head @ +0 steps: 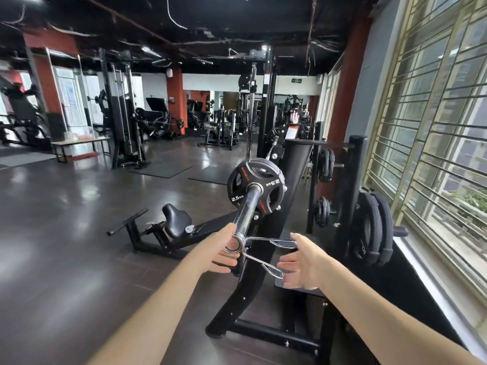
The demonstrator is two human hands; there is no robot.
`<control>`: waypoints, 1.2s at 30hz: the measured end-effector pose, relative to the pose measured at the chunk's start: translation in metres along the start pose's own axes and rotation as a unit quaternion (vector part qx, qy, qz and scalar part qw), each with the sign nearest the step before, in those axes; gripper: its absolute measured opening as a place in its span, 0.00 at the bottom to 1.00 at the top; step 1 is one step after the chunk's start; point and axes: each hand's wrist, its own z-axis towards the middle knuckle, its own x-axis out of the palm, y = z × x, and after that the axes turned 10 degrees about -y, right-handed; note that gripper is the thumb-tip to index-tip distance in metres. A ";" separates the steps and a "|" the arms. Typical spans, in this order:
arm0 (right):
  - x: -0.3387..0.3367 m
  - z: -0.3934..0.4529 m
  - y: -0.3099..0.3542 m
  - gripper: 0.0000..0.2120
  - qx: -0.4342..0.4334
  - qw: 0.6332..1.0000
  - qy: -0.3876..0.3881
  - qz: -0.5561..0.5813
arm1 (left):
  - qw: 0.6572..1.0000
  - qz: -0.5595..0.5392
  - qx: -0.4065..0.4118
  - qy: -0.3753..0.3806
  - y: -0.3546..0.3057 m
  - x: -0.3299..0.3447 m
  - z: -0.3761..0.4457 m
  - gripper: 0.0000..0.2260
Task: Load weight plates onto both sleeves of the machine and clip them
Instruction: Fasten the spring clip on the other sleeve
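Observation:
A chrome sleeve (pixel 246 209) of the black machine (pixel 266 262) points toward me. Black 2.5 kg plates (pixel 254 187) sit on it near its far end. A chrome spring clip (pixel 234 243) is on the near tip of the sleeve, its two handles (pixel 274 255) sticking out to the right. My left hand (pixel 224 248) cups the sleeve tip and the clip's coil from the left. My right hand (pixel 303 262) is spread just right of the handles, fingertips touching or nearly touching them.
A plate rack (pixel 353 185) with several black plates (pixel 371 230) stands to the right beside a barred window. The machine's seat (pixel 176 219) and low frame lie to the left. Open dark floor stretches left; other gym machines stand further back.

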 end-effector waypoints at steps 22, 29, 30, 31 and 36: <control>0.018 0.017 0.030 0.24 -0.079 0.947 -0.054 -0.307 | 0.992 0.043 0.003 0.116 0.003 -0.023 0.016 0.46; 0.022 0.015 0.053 0.23 -0.110 0.930 -0.067 -0.343 | 0.990 -0.071 -0.004 0.120 0.012 -0.010 0.024 0.36; 0.021 0.015 0.055 0.24 -0.108 0.925 -0.067 -0.357 | 0.990 -0.071 0.003 0.125 0.009 -0.010 0.026 0.34; 0.020 0.016 0.057 0.24 -0.104 0.923 -0.068 -0.364 | 0.989 -0.067 0.008 0.130 0.005 -0.010 0.028 0.31; 0.017 0.037 0.054 0.24 -0.068 0.953 -0.051 -0.290 | 0.992 -0.043 0.006 0.116 -0.019 -0.007 0.044 0.27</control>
